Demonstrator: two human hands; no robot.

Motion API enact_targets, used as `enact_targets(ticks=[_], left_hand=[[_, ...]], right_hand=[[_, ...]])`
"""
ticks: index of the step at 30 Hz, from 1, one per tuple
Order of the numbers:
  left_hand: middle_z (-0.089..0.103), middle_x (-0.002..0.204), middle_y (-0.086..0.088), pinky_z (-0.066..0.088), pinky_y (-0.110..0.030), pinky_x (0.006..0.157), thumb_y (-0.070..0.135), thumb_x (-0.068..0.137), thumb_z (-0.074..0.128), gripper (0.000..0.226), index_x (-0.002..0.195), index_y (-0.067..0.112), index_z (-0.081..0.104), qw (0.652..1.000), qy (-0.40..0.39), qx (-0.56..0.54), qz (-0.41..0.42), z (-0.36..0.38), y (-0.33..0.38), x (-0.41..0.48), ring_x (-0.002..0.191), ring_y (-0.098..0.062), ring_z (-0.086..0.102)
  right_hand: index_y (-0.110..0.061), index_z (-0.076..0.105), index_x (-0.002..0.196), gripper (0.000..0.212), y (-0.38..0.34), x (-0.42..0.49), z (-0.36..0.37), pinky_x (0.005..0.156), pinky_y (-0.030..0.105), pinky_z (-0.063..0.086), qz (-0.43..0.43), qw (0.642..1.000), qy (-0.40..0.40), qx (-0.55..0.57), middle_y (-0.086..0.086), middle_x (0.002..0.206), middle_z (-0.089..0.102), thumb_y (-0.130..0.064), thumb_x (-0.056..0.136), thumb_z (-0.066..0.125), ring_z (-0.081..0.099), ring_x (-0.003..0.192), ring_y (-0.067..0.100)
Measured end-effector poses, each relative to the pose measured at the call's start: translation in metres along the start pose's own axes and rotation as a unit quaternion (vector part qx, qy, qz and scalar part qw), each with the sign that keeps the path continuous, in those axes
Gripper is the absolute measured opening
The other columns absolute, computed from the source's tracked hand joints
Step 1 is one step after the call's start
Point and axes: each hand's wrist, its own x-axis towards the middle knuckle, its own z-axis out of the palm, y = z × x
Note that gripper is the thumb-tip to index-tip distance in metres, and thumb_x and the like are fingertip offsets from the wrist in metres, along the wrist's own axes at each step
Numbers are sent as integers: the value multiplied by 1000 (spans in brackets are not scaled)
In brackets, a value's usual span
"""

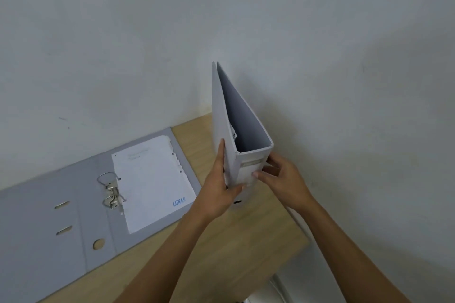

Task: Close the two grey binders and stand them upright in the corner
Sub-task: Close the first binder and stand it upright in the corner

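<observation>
Both forearms reach forward from the bottom edge, so we log them first. Our left hand [218, 194] lies flat along the left cover of the upright binder [242, 130], fingers straight, thumb hooked round the front of the spine. Our right hand [280, 178] is half curled, its fingertips pressing the right edge of the spine, thumb on the spine face.

By size: the wall [123, 32] fills most of the view. The desk [236, 241] meets it at the far right corner. The open binder [81, 209] lies flat at the left against the wall, covers spread, a sheet [152, 184] on its right half, ring clip [110, 192] apparently shut.

The upright binder stands on its bottom edge at the corner, near the desk's right edge. We cannot tell whether it touches the wall.

Risks, as we judge them:
- The covers gape at the spine end and a crumpled paper [233, 134] pokes up inside, so the binder may spring wider on release.
- It stands near the desk edge, so a sideways tip could send it off.
- Closing the flat binder over a shifted sheet could crease the page.
</observation>
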Motion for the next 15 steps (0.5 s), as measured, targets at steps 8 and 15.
enact_targets(ticks=[8,15], left_hand=[[42,158,-7,51,-47,107,18,84,81,125,144,52,-24,998,19,48,-41,6,-1,67,141,-29,49],[41,155,0,46,-33,105,20,85,79,126,158,26,-23,997,12,51,-59,7,1,112,141,-23,45]], right_hand=[[-27,73,120,32,2,37,-3,69,0,44,-4,992,97,-78,-6,98,72,-21,89,72,68,88,-5],[-29,61,133,39,-8,57,14,75,8,52,34,989,145,-9,-7,104,72,-15,97,59,68,95,3]])
